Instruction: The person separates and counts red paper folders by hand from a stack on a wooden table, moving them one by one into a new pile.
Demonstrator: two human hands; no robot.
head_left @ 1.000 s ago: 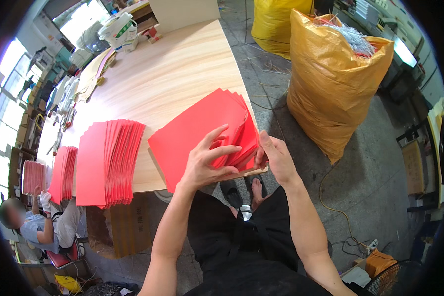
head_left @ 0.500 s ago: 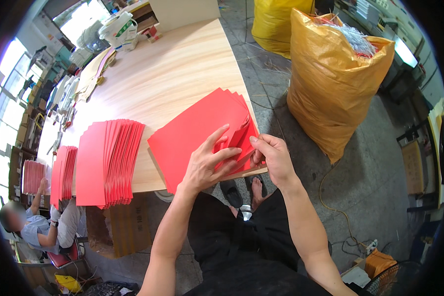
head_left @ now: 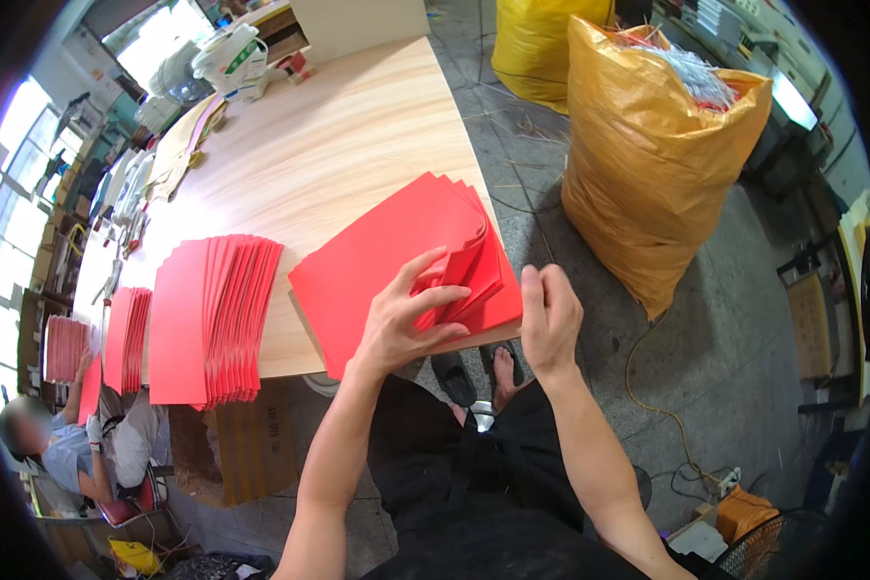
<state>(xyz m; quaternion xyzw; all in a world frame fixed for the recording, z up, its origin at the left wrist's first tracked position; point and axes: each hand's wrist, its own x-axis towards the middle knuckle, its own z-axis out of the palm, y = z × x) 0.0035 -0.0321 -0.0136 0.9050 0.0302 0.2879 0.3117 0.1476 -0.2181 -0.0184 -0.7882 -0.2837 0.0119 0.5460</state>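
A stack of red paper sheets (head_left: 377,242) lies at the near right corner of the table, slightly fanned at its far corner. My left hand (head_left: 401,314) holds several upper sheets bent back at the stack's right side, thumb and fingers spread around the curl. Lower sheets show beneath the bend. Just off the stack's right edge is my right hand (head_left: 551,319), its fingers curled in and apart from the paper. I see nothing in it.
Fanned red sheets (head_left: 217,319) and a smaller red pile (head_left: 128,338) lie left on the wooden table (head_left: 358,126). A person (head_left: 72,449) sits at the far left holding a red piece. An orange sack (head_left: 648,164) of scraps stands right. A white bucket (head_left: 232,58) is at the back.
My right hand has moved right, off the sheets' edge. The left hand stays on the bent sheets. The seated person now has a red piece in hand, lowered beside the table.
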